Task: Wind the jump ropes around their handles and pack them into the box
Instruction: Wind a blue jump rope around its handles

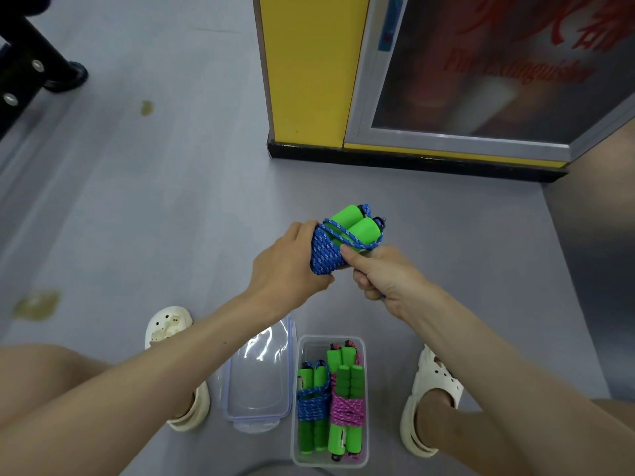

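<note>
Two hands are working one blue rope (322, 255) in the air above the grey floor (171, 201), well forward of the box (362, 341). The left hand (285, 266) is gripping the wound coils from the side, fingers going round the far side and thumb underneath. The right hand (381, 274) is clenched on a strand of the same rope, its thumb pressing against the coils, and a short bit of blue cord is showing below the fist. Two green foam handles (357, 228) are lying side by side inside the winding. Their black-tipped ends are pointing away from the person, with a slack loop running across them.

Down between the person's feet the clear box is standing open on the floor. Two wound ropes are lying in it side by side: a blue bundle (311, 405) on the left and a pink bundle (346, 408) on the right, both on green handles. More green handles are sticking out past the pink one's far end; whether that is a second rope I cannot tell. The clear lid (257, 379) is lying flat just beside the box, on its left. White clogs (165, 328) are flanking both.

Beyond, a yellow pillar (309, 63) is standing next to a glass-fronted cabinet (464, 139). Red lettering on the glass is blurred but seems to be reading "Fire Extinguisher"; the larger red marks above it are unreadable.
</note>
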### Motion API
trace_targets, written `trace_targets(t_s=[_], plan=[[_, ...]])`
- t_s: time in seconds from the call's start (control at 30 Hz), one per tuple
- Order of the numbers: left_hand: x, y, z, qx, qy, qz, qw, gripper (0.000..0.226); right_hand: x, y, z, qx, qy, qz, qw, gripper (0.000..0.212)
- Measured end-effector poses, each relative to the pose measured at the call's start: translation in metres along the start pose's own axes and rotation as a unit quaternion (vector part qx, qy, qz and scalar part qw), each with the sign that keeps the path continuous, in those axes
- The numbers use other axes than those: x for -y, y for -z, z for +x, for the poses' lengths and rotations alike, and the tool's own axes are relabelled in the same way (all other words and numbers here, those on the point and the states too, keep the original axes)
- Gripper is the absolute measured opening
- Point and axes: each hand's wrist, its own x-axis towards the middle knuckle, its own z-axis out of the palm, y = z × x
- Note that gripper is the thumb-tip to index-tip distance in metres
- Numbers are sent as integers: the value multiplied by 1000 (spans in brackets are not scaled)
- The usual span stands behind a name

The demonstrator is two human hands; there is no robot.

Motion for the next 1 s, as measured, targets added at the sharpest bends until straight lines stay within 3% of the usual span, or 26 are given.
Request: trace_targets(t_s=[0.17,0.27,0.43,0.5,0.57,0.73,0.8,1.0], plan=[[-3,-4,0,-46,10,37,998,71,4,-8,1,-56,14,-16,998,27],[-2,-4,1,-61,5,72,995,71,4,-12,0,-44,15,-5,999,26],[-3,-5,-3,-47,-31,50,997,87,2,-6,-1,-54,18,11,998,25],[-3,0,0,-18,-46,-17,999,89,1,2,2,-63,24,9,998,26],[-2,8,4,8,-10,-164,986,81,2,9,4,-50,34,-8,998,28],[-2,15,3,136,135,-431,882,54,1,17,0,52,49,11,997,28],[-2,11,0,174,154,-469,852,47,2,16,-1,53,56,-32,996,29],[2,1,1,121,181,-460,861,45,-5,1,0,-43,118,-109,986,43]])
